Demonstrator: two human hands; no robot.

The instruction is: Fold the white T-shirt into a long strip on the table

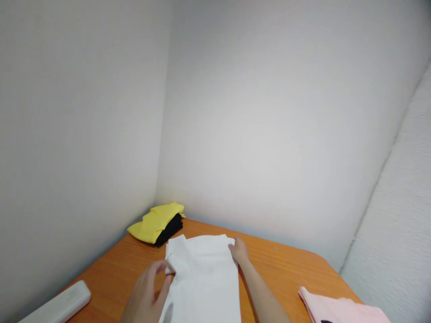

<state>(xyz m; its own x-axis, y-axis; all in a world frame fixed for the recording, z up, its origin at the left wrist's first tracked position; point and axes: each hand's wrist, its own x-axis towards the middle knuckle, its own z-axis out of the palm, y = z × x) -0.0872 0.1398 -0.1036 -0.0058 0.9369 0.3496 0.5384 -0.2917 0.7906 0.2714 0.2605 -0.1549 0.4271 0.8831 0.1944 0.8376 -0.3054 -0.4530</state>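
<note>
Fingertips of my right hand (239, 251) pinch the far corner of the smooth white folded garment (205, 273) on the orange wood-grain table (279, 264), my left hand (148, 291) pinching its left edge, yellow-and-black folded clothes (160, 223) beyond.

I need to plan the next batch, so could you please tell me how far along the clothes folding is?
Done: a folded yellow garment lies on a folded black one in the corner. In hand: the white cloth garment lies flat on the orange wooden table, left hand and right hand at its far edges. Left: the pink garment at the right.
</note>
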